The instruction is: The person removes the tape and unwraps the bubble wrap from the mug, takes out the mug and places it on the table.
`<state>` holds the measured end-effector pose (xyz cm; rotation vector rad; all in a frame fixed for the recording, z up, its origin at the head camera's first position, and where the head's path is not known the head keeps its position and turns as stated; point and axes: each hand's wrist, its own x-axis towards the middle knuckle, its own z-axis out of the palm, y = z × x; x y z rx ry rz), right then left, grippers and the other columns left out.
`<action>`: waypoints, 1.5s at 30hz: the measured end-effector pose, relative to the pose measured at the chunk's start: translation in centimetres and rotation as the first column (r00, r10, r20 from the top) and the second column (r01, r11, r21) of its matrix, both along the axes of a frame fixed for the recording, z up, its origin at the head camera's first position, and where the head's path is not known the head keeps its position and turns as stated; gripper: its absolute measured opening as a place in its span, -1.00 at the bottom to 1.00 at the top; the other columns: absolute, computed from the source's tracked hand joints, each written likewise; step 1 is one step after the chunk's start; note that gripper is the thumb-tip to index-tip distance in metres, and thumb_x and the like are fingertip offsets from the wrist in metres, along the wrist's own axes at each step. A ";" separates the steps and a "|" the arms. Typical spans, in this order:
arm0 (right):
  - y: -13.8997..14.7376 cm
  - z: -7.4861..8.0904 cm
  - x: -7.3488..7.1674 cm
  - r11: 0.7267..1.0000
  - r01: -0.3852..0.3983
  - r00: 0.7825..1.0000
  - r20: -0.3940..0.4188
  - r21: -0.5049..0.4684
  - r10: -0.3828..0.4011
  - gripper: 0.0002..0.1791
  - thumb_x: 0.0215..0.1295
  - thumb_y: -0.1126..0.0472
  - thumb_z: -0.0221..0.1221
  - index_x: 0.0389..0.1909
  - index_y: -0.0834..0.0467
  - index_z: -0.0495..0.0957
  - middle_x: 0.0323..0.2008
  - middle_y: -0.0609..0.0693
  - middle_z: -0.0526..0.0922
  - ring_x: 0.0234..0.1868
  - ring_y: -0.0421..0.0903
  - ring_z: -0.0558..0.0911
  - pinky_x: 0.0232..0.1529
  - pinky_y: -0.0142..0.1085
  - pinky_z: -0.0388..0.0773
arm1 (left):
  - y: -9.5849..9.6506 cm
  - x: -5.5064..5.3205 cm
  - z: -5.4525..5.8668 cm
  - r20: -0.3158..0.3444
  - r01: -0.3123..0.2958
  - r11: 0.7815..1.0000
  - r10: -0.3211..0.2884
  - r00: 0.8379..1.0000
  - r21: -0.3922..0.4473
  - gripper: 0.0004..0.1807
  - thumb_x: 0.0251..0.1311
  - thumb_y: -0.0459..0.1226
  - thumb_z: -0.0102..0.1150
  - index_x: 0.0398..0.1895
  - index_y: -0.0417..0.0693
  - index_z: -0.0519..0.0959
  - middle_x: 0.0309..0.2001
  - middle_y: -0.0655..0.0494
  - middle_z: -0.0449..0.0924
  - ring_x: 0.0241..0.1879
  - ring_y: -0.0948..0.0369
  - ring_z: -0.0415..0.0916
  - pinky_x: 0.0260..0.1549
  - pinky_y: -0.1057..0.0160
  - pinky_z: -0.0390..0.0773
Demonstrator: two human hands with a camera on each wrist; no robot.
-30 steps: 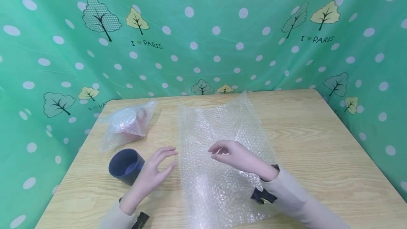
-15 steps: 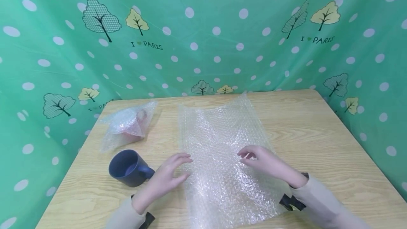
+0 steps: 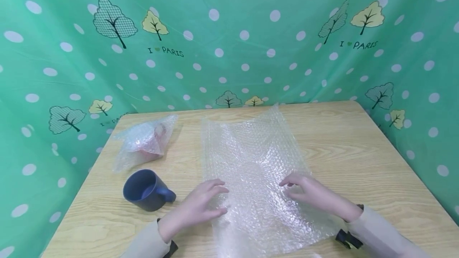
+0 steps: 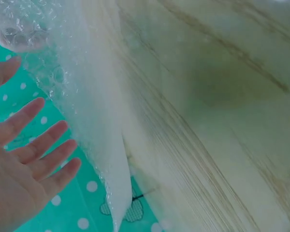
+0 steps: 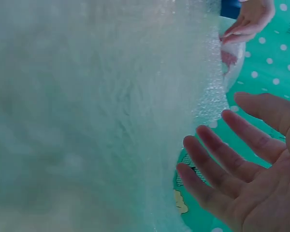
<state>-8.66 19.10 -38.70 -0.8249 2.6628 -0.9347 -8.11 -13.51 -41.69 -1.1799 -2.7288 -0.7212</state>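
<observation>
A sheet of clear bubble wrap lies spread over the middle of the table. My left hand is at its left edge, fingers spread and loosely bent, with nothing in them. Over the wrap's right side is my right hand, its fingers slightly curved around nothing. Whether either hand touches the wrap, I cannot tell. Both wrist views show extended fingers, on the left hand and the right hand. A dark blue mug stands upright left of my left hand, its handle toward that hand.
At the back left, a pinkish object inside a bubble-wrap bundle rests on the wooden table. A green polka-dot curtain with printed trees surrounds the table's back and sides.
Both hands have moved right and toward me over the wrap, the right hand farther. The mug's handle, hidden earlier behind my left hand, now shows. Mug and bundle stay in place.
</observation>
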 end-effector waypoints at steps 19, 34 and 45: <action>1.5 -2.5 1.3 0.979 -0.118 0.975 -0.168 0.164 0.145 -0.62 -0.18 0.36 0.20 -0.20 0.22 0.53 -0.14 0.16 0.52 -0.16 0.06 0.51 -0.17 -0.13 0.54 | 1.0 0.6 -0.4 0.124 0.073 0.960 -0.041 0.991 -0.270 -0.40 -0.16 0.03 0.24 -0.02 -0.06 0.45 0.11 -0.10 0.34 0.12 0.02 0.27 0.14 0.01 0.23; 2.0 -3.5 1.8 0.967 -0.157 0.953 -0.227 0.202 0.202 -0.49 -0.30 0.44 0.23 -0.14 0.26 0.49 -0.11 0.22 0.45 -0.17 0.10 0.51 -0.16 -0.11 0.54 | 2.4 0.3 -0.2 0.095 0.117 0.893 -0.084 0.992 -0.435 -0.37 -0.27 0.00 0.34 -0.06 -0.04 0.43 0.11 -0.15 0.30 0.12 -0.03 0.25 0.06 0.03 0.35; 2.9 -4.0 1.9 0.974 -0.120 0.969 -0.190 0.191 0.157 -0.46 -0.31 0.46 0.26 -0.13 0.27 0.47 -0.11 0.24 0.43 -0.16 0.13 0.49 -0.17 -0.12 0.54 | 3.8 0.2 0.0 0.076 0.106 0.872 -0.079 0.994 -0.477 -0.41 -0.26 -0.04 0.34 -0.08 -0.02 0.43 0.14 -0.16 0.27 0.12 -0.08 0.26 0.08 0.02 0.33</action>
